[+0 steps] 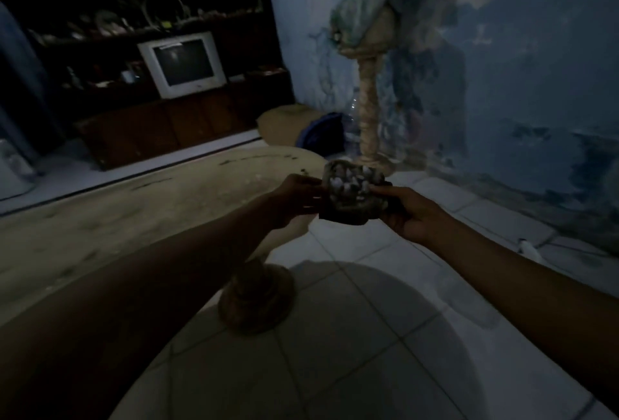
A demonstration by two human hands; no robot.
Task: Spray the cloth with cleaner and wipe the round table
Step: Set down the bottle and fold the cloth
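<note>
The round table [140, 205] with a dusty beige top fills the left side and stands on a thick pedestal base [256, 299]. Just past its right edge, over the floor, both my hands hold a small dark pot of pale pebbles [351, 191]. My left hand [294, 200] grips its left side and my right hand [413, 213] grips its right side. A bluish cloth [356, 15] lies bunched on top of a tall rope-wrapped stand [368, 108] by the wall. No spray bottle can be made out in the dim light.
The floor [385, 319] is pale tile. A peeling blue wall [536, 84] runs along the right. A dark shelf unit with an old television [182, 64] stands at the back left. A cushion and dark bag [301, 124] lie on the floor behind the table.
</note>
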